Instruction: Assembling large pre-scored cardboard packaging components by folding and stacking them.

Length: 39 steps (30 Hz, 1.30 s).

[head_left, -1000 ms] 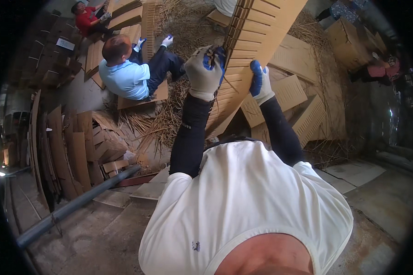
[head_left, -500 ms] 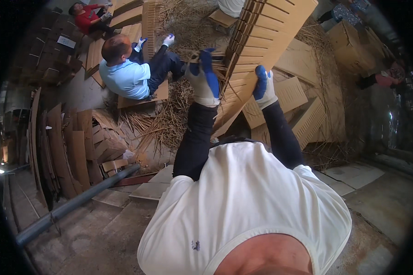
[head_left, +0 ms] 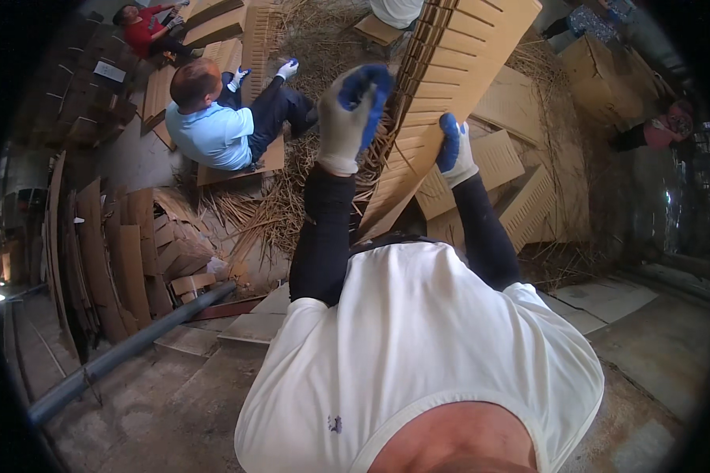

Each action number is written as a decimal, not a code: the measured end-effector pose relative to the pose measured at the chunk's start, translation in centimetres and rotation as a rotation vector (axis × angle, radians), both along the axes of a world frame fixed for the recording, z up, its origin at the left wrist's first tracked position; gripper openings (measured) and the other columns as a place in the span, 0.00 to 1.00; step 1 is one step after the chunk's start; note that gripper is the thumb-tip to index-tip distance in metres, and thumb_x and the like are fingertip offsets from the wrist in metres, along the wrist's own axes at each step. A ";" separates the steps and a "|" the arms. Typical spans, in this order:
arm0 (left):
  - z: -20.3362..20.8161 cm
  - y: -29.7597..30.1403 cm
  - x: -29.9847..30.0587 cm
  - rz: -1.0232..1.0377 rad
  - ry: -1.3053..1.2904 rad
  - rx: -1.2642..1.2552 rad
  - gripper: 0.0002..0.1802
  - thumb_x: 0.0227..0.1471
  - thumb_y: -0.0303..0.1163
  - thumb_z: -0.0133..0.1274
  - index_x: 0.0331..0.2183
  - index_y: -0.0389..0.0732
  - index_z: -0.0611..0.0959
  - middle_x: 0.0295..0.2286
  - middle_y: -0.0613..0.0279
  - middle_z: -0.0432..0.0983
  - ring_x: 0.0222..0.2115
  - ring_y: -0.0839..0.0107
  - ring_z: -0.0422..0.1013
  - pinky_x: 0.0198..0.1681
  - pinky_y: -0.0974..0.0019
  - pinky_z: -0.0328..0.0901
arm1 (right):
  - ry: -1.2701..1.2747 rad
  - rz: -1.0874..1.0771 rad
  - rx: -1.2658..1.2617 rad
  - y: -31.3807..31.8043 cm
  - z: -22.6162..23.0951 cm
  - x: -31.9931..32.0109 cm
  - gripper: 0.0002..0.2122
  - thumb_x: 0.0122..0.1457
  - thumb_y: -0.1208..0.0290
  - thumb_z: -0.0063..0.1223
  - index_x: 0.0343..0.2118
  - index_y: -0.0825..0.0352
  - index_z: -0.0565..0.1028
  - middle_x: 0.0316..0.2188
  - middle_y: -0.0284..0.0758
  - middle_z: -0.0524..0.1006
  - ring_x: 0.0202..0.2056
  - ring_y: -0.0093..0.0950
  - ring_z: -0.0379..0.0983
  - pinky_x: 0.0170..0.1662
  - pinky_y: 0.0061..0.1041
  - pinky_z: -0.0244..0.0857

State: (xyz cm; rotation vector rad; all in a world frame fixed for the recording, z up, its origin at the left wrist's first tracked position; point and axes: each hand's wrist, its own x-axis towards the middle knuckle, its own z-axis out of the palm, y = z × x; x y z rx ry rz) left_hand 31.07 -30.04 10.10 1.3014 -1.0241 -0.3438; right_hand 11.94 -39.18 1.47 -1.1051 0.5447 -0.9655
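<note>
A tall stack of slotted brown cardboard sheets (head_left: 457,59) stands tilted in front of me, with rows of short cuts along its face. My right hand (head_left: 456,150), in a white glove with blue coating, grips its right edge, the thumb lying on the front face. Left of the stack, my left hand (head_left: 351,118) is raised in a matching glove, its fingers curled round and nothing visible in them. Thin cardboard strips (head_left: 380,150) stick out along the stack's left edge, just beside the left hand.
A heap of cardboard strips (head_left: 292,185) covers the floor ahead. A co-worker in light blue (head_left: 209,118) sits left, another in red (head_left: 143,31) behind. Slotted sheets (head_left: 493,162) lie right, near a large box (head_left: 596,79). Leaning cardboard (head_left: 102,260) and a metal pipe (head_left: 134,347) are left.
My left hand has come away from the strips on the stack's left edge, rising toward me with its fingers curled. The right hand keeps its grip, and the stack has barely shifted.
</note>
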 end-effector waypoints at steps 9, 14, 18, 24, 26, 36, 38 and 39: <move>2.5 -0.3 -1.4 0.073 -0.460 0.031 0.12 0.44 0.23 0.56 0.35 0.35 0.82 0.32 0.51 0.79 0.34 0.56 0.76 0.39 0.61 0.69 | -0.069 -0.012 0.135 0.3 0.3 -0.2 0.19 0.58 0.63 0.52 0.48 0.70 0.69 0.41 0.33 0.74 0.41 0.23 0.71 0.45 0.25 0.66; 3.5 -0.7 -2.8 0.212 -0.690 0.061 0.12 0.39 0.22 0.56 0.33 0.36 0.80 0.31 0.51 0.76 0.33 0.52 0.74 0.37 0.59 0.68 | -0.054 -0.052 0.113 0.7 0.6 -0.3 0.20 0.57 0.64 0.54 0.49 0.70 0.69 0.42 0.33 0.74 0.42 0.23 0.71 0.45 0.26 0.66; 2.2 -1.3 -3.0 0.198 -0.563 -0.061 0.14 0.37 0.20 0.55 0.33 0.37 0.79 0.30 0.51 0.75 0.32 0.50 0.73 0.37 0.58 0.67 | -0.071 -0.055 0.091 0.3 -0.2 -0.5 0.21 0.56 0.63 0.56 0.48 0.70 0.70 0.41 0.33 0.74 0.41 0.23 0.71 0.45 0.25 0.66; 1.4 -1.2 -3.6 0.258 -0.567 -0.128 0.14 0.36 0.18 0.53 0.32 0.36 0.79 0.31 0.50 0.75 0.33 0.50 0.73 0.37 0.58 0.67 | -0.092 -0.067 0.094 0.5 0.3 -0.7 0.19 0.55 0.62 0.57 0.45 0.70 0.71 0.38 0.31 0.74 0.39 0.22 0.70 0.44 0.24 0.65; 1.3 -1.2 -3.7 0.301 -0.547 -0.145 0.13 0.37 0.18 0.52 0.31 0.37 0.79 0.30 0.52 0.75 0.32 0.51 0.73 0.37 0.58 0.67 | -0.075 -0.082 0.092 0.3 -0.1 -1.1 0.18 0.56 0.62 0.56 0.44 0.69 0.71 0.37 0.31 0.75 0.39 0.21 0.71 0.43 0.24 0.66; 0.4 -0.9 -2.4 -0.004 -0.278 -0.077 0.10 0.53 0.26 0.51 0.38 0.32 0.80 0.33 0.50 0.79 0.34 0.60 0.77 0.39 0.65 0.68 | -0.089 -0.057 0.133 -0.1 -1.0 -2.4 0.15 0.61 0.59 0.50 0.40 0.67 0.72 0.33 0.29 0.74 0.33 0.20 0.71 0.36 0.23 0.67; 1.7 -0.9 -3.1 -0.011 -0.350 -0.070 0.10 0.52 0.25 0.51 0.38 0.32 0.80 0.34 0.50 0.79 0.35 0.58 0.76 0.41 0.65 0.68 | 0.003 -0.061 -0.026 0.3 -0.6 -2.6 0.15 0.60 0.58 0.51 0.40 0.67 0.72 0.32 0.28 0.74 0.34 0.19 0.70 0.37 0.23 0.66; 2.1 -1.0 -3.3 -0.014 -0.390 -0.066 0.10 0.51 0.24 0.52 0.38 0.32 0.80 0.35 0.49 0.79 0.36 0.58 0.76 0.41 0.65 0.68 | -0.007 -0.055 -0.017 0.5 -0.3 -2.5 0.15 0.60 0.58 0.51 0.40 0.67 0.72 0.32 0.28 0.73 0.34 0.19 0.70 0.37 0.22 0.66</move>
